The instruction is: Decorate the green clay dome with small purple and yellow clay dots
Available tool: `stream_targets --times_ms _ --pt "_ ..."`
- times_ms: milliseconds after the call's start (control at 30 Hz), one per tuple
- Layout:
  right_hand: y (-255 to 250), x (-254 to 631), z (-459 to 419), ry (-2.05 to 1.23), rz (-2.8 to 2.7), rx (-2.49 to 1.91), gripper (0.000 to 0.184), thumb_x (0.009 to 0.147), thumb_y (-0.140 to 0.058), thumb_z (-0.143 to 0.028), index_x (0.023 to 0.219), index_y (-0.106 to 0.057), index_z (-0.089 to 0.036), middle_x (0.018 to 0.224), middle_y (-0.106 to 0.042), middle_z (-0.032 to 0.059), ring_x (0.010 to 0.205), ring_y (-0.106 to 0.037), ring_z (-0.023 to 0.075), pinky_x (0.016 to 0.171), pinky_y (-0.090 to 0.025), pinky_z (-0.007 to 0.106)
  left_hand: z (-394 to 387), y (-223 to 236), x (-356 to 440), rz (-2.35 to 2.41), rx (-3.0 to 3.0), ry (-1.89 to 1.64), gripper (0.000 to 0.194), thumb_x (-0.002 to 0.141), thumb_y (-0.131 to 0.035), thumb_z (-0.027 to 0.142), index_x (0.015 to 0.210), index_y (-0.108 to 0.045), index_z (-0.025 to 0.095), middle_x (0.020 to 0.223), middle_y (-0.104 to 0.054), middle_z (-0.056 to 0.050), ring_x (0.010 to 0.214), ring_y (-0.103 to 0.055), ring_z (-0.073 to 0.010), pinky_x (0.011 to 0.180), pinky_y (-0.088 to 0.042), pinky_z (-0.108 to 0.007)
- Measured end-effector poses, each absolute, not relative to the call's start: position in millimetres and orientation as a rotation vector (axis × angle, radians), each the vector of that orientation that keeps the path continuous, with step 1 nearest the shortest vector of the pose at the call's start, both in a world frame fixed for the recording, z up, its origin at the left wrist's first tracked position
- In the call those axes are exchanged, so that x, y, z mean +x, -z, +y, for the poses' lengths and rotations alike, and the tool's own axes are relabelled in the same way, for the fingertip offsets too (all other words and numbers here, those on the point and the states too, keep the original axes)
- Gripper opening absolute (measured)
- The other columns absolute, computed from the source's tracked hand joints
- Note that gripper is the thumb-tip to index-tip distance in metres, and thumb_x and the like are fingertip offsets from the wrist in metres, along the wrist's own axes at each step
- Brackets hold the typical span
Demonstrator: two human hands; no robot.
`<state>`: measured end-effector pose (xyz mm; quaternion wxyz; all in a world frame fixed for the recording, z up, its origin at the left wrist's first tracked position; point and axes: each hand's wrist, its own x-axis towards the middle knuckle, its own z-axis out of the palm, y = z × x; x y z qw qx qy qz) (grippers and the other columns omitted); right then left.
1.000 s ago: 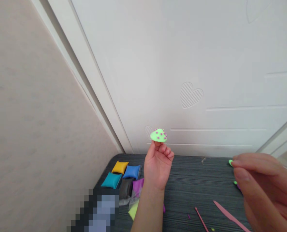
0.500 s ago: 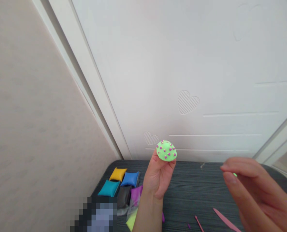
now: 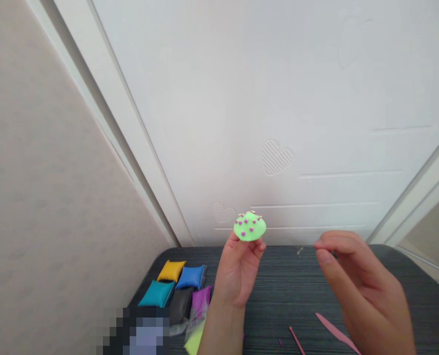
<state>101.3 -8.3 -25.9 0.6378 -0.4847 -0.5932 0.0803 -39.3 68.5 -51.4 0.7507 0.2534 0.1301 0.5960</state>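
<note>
My left hand (image 3: pixel 238 270) is raised above the dark table (image 3: pixel 286 291), its fingertips closed on a small green clay dome (image 3: pixel 249 227) dotted with purple and pale bits. My right hand (image 3: pixel 356 286) hovers to the right of it, thumb and forefinger pinched together; whatever sits between them is too small to see. The two hands are a short gap apart.
Clay packets lie at the table's left end: yellow (image 3: pixel 171 270), blue (image 3: pixel 191 277), teal (image 3: pixel 156 294), black (image 3: pixel 180 305) and purple (image 3: pixel 201 299). Pink modelling tools (image 3: pixel 332 331) rest near the front right. A white panel with heart shapes (image 3: pixel 276 157) stands behind the table.
My left hand tilted the green dome more upright and lowered it slightly. My right hand moved left toward it, and the green speck seen at its fingertips no longer shows.
</note>
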Motion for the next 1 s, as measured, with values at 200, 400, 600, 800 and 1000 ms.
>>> stream_targets --times_ms 200,400,600,800,1000 --pt "37.5 109.0 14.9 -0.293 -1.307 -1.19 0.008 0.081 -0.054 -0.025 0.087 -0.055 -0.021 0.085 -0.055 0.0007 0.082 -0.05 0.0142 0.074 -0.039 0.028 66.0 55.1 -27.9 0.282 0.533 -1.245 0.013 0.08 -0.057 0.022 0.088 -0.064 0.015 0.08 -0.062 -0.004 0.073 -0.056 -0.0123 0.068 -0.044 -0.026" --pt "52.0 111.8 38.9 -0.466 -1.295 -1.209 0.016 0.08 -0.055 -0.032 0.083 -0.06 -0.017 0.08 -0.059 0.0032 0.08 -0.054 0.0173 0.075 -0.044 0.032 60.5 54.8 -19.1 0.268 0.519 -1.277 0.017 0.083 -0.053 0.02 0.096 -0.064 0.021 0.095 -0.063 -0.003 0.081 -0.057 -0.0126 0.071 -0.044 -0.026" --pt "58.0 85.1 39.1 -0.597 -1.307 -1.007 0.026 0.079 -0.055 -0.037 0.094 -0.063 -0.017 0.085 -0.066 0.0079 0.081 -0.062 0.02 0.075 -0.051 0.032 59.8 56.6 -9.6 0.179 0.516 -1.285 0.018 0.075 -0.063 0.022 0.091 -0.069 0.02 0.094 -0.068 -0.006 0.088 -0.06 -0.0171 0.079 -0.045 -0.027" --pt "74.7 83.2 43.8 -0.617 -1.258 -0.944 0.024 0.077 -0.057 -0.039 0.089 -0.064 -0.019 0.084 -0.067 0.0071 0.077 -0.063 0.0211 0.074 -0.051 0.034 63.2 70.8 1.2 0.184 0.489 -1.25 0.02 0.064 -0.072 0.021 0.084 -0.072 0.019 0.091 -0.071 -0.007 0.084 -0.064 -0.0186 0.075 -0.047 -0.026" --pt "111.7 90.1 24.1 -0.739 -1.26 -1.049 0.027 0.079 -0.056 -0.037 0.095 -0.06 -0.015 0.086 -0.065 0.0067 0.082 -0.061 0.0212 0.076 -0.049 0.036 41.5 108.6 1.7 0.286 0.439 -1.178 0.014 0.071 -0.064 0.018 0.084 -0.07 0.016 0.092 -0.069 -0.008 0.088 -0.064 -0.0198 0.08 -0.048 -0.029"
